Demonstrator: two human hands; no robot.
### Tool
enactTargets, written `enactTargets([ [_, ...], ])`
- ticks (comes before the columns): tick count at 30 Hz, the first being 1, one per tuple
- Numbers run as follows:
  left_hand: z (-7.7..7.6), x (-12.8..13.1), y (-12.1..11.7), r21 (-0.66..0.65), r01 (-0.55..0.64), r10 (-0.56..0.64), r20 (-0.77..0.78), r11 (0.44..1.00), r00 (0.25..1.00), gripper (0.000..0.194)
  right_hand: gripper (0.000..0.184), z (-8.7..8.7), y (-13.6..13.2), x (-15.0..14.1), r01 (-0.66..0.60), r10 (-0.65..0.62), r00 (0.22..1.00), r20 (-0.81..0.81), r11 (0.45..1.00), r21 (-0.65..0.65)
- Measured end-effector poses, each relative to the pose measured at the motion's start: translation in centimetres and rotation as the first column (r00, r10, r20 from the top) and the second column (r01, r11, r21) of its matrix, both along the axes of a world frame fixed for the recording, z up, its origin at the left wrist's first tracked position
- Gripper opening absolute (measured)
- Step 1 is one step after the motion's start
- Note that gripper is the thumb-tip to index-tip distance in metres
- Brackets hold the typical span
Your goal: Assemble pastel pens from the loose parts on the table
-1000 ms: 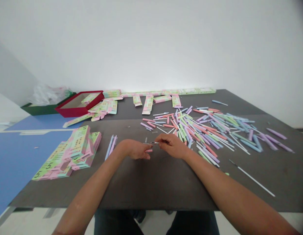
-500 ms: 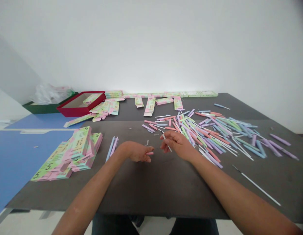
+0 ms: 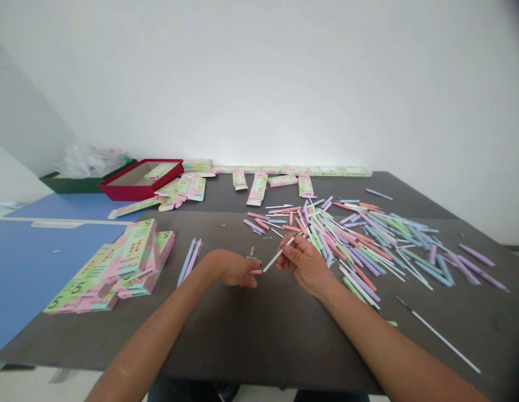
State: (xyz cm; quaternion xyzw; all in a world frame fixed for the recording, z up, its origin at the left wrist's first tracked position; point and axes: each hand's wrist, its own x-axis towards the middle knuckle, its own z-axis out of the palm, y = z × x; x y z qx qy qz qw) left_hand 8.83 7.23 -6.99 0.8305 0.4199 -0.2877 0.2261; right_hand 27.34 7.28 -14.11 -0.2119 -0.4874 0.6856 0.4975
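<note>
Near edge: both forearms reach in over the dark table (image 3: 251, 335), cut off at the bottom of the view
Loose brush (image 3: 446, 340): lies on the right, thin dark tip pointing away
Left hand (image 3: 236, 269): pinching a pink tube (image 3: 256, 272), most of it covered by the fingers, so its length is hard to judge
Right hand (image 3: 303, 262): gripping a white stick (image 3: 274, 261) at its upper part, tilted, lower end just beside the tube's visible end
Stick and tube: the step looks like bringing two ends together; a next move would call for matching angles and a steady left pinch. Whether they touch, I cannot tell
Clear bits (image 3: 252, 251): just beyond the left hand, too small to name surely
Pens (image 3: 186, 261): blue and purple, side by side, left of the left hand
Box stack (image 3: 136, 248): farther left, leaning and overlapping
Pile (image 3: 347, 234): mixed colours beyond the right hand, lower pieces hidden
Back: flat boxes (image 3: 257, 188), red tray (image 3: 139, 192), green tray (image 3: 70, 186) partly under a crumpled bag (image 3: 89, 161), contents unclear
</note>
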Motion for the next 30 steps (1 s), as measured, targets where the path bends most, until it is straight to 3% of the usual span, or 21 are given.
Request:
enactTargets([
  [7,-0.32,-0.18,0.17,-0.045,-0.01,0.011,0.021,0.999,1.0,0.046,0.02,-0.1,0.18,0.59,0.018,-0.022,0.999,0.047,0.997,0.078],
  [18,0.0,-0.09,-0.13,-0.019,-0.002,0.002,0.015,1.0,1.0,0.045,0.021,-0.89,0.14,0.72,-0.005,-0.002,0.997,0.075,0.996,0.09],
  [30,-0.04,-0.18,-0.21,0.0,-0.009,0.009,0.025,1.0,1.0,0.04,0.022,-0.21,-0.22,0.88,-0.008,-0.004,0.996,0.088,0.991,0.134],
])
